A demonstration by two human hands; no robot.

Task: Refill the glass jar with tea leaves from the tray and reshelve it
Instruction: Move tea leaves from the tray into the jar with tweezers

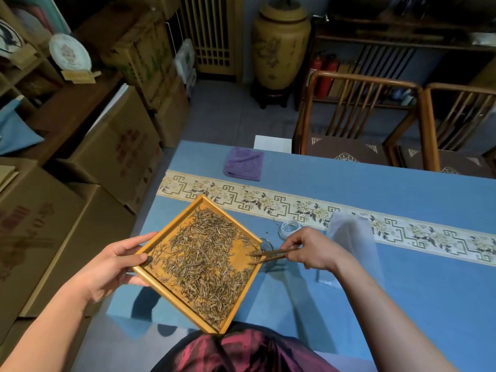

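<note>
A square wooden tray covered with dry tea leaves is held tilted above the blue table's near left corner. My left hand grips its left edge, thumb on the rim. My right hand holds wooden tweezers whose tips reach over the tray's right corner among the leaves. The glass jar stands on the table just past that corner, mostly hidden by the tray and tweezers. Its glass lid lies behind my right hand.
A clear plastic bag lies to the right of my hand. A folded purple cloth sits at the table's far edge. Cardboard boxes are stacked on the left, two wooden chairs stand beyond the table.
</note>
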